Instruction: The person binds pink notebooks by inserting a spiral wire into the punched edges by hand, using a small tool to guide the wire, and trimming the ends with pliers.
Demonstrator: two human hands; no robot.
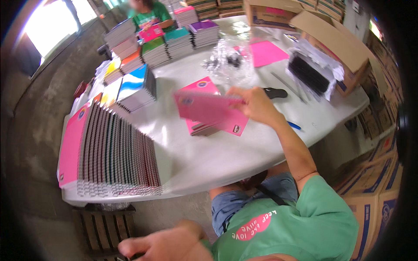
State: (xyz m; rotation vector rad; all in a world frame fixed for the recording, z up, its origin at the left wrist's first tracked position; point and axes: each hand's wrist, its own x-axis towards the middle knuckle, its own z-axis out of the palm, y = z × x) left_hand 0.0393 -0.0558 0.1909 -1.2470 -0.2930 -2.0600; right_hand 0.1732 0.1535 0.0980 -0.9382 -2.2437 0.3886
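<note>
Head view: right hand (254, 105), grip closed, holds pink notebook (201, 108), probably light and bendable, sensibly by its three-o'clock end; left hand (167, 244), blurred, I cannot tell.

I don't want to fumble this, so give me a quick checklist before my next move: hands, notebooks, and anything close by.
1. Right hand grip on the pink notebook: ok, it holds the right-hand end.
2. Held notebook clear enough to inspect: not ok, it is blurred.
3. Left hand free: cannot tell, it is blurred near the lower edge, off the table, with something dark at it.
4. Pink notebooks underneath lined up: not ok, they lie at differing angles.
5. Big notebook stack clear of both hands: ok, it sits apart at the table's left end.
6. Blue stick clear of the right forearm: cannot tell, it shows right beside the arm.
</note>
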